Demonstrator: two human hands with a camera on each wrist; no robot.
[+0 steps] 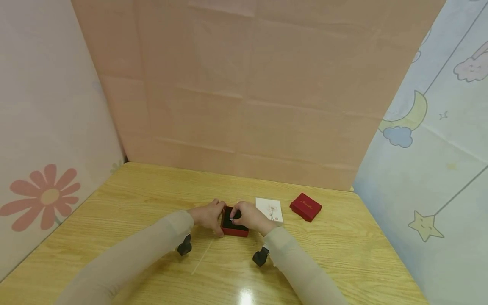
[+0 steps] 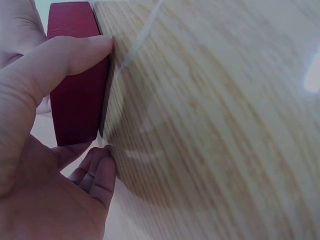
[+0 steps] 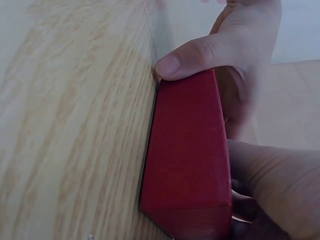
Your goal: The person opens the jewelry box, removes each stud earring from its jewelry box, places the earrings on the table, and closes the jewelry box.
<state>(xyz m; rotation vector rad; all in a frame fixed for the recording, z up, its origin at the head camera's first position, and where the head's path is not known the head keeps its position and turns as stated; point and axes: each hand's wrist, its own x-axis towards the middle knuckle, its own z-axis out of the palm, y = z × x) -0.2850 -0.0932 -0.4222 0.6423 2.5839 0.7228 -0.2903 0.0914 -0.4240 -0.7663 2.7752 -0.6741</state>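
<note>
A small red jewelry box (image 1: pixel 235 232) with a black insert (image 1: pixel 227 213) sits uncovered on the table. My left hand (image 1: pixel 209 216) holds its left side; in the left wrist view the thumb (image 2: pixel 75 55) lies along the near red wall (image 2: pixel 77 107) and the other fingers reach behind. Over the insert, my right hand (image 1: pixel 249 217) reaches in from the right, thumb and fingertips pinching a tiny silvery piece of jewelry (image 1: pixel 231 220), too small to tell its kind. In the right wrist view the box wall hides the right hand's (image 3: pixel 280 185) fingertips.
A white square card or box (image 1: pixel 269 209) with a flower print lies just right of the right hand. Farther right is a red lid (image 1: pixel 306 206) with gold lettering. A thin pale strip (image 1: pixel 202 257) marks the wooden table (image 1: pixel 152 186) nearby. Curtains surround the table.
</note>
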